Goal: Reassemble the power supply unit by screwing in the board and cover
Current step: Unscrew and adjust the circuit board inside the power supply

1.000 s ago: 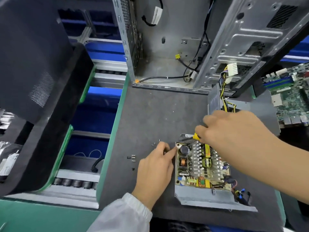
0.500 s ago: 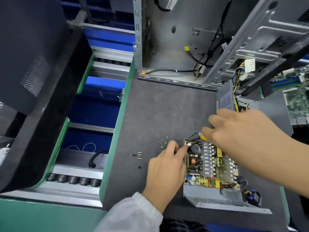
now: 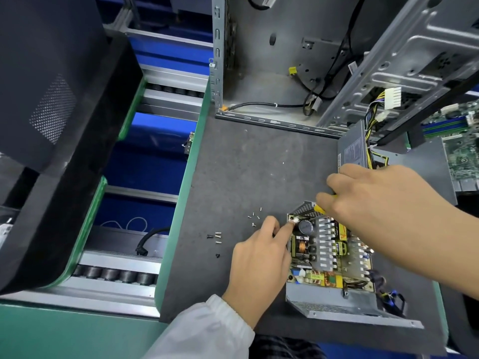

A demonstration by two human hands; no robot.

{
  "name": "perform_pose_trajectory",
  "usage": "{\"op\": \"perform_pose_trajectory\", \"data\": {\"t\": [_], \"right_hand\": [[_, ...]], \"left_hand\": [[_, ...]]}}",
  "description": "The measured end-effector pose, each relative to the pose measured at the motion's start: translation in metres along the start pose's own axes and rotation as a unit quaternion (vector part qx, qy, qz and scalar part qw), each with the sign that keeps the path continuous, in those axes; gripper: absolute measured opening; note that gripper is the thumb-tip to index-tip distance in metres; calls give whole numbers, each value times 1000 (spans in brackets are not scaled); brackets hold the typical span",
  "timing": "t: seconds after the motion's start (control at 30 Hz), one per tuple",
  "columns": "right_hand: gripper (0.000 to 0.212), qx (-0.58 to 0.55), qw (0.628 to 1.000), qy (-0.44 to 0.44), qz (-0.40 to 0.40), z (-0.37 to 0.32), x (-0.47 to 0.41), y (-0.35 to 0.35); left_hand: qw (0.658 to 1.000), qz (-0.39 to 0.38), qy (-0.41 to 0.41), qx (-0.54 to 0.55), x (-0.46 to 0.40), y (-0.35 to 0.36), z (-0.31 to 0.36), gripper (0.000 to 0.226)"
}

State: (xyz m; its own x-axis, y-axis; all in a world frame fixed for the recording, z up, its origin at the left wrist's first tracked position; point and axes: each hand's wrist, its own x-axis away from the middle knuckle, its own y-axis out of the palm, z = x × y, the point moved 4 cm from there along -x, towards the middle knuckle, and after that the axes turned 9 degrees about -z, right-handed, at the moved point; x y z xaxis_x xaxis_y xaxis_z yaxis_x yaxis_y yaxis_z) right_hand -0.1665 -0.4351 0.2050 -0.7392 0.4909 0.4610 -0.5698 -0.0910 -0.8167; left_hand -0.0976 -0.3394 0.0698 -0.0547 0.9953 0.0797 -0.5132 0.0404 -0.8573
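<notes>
Staying on board, both hands unmoved

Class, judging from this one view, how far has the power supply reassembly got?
Done: the green circuit board sits in its grey metal tray. In hand: the left hand steadies a corner screw while the right hand grips a yellow-handled screwdriver. Left: loose screws on the mat, and the cover.

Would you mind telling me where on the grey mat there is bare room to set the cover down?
The widest bare patch of the mat lies between the computer case at the back and the loose screws in front. It is crowded around the power supply, where the left hand and right hand work.
</notes>
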Motion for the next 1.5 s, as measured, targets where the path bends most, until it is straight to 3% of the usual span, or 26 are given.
{"op": "perform_pose_trajectory", "data": {"t": [0.43, 0.53, 0.7, 0.83, 0.93, 1.2, 1.5], "right_hand": [[26, 49, 998, -5, -47, -2, 1, 9], [23, -16, 1000, -3, -20, 1, 1, 3], [22, 31, 998, 2, -51, 2, 1, 1], [25, 69, 997, -7, -26, 2, 0, 5], [22, -11, 1000, -11, -10, 1, 0, -1], [18, 0, 998, -28, 49, -6, -2, -2], [19, -1, 999, -24, 36, -1, -2, -3]], "left_hand": [[1000, -12, -5, 11, 1, 1, 0, 46], [1000, -13, -7, 21, 1, 1, 0, 45], [999, -22, -9, 35, 1, 2, 1, 44], [999, -26, -12, 41, 1, 2, -1, 44], [999, -25, -12, 41, 1, 2, -1, 44], [999, -19, -12, 33, 2, 4, 0, 47], [999, -11, -13, 35, 3, 4, 0, 49]]}}
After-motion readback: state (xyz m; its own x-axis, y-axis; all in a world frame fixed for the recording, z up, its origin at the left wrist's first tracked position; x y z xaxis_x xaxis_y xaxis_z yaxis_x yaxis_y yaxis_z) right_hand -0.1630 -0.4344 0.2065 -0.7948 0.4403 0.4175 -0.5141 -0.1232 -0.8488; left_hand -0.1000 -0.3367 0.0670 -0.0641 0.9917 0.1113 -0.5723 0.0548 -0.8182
